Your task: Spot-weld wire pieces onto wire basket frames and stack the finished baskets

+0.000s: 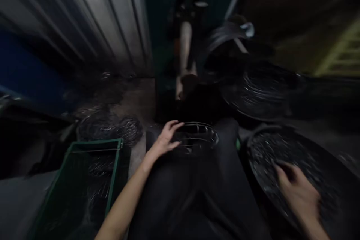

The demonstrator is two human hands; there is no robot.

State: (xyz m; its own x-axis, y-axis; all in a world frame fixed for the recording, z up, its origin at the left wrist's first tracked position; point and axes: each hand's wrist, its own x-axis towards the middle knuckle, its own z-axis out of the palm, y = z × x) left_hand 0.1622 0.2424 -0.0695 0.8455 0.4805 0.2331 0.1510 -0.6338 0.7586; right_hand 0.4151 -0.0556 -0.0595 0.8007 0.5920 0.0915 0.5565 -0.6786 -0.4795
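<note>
Wire hoops (197, 130) lay just right of the wide-spread left hand (168, 137), farther from the right hand (299, 189), whose grip was unclear.

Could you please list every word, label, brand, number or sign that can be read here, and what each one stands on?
None: no text can be read in this view.
The green crate, the wire ring by the left hand and the round tub by the right hand show no legible lettering.
The picture is dark and blurred, so small markings could go unseen.
</note>
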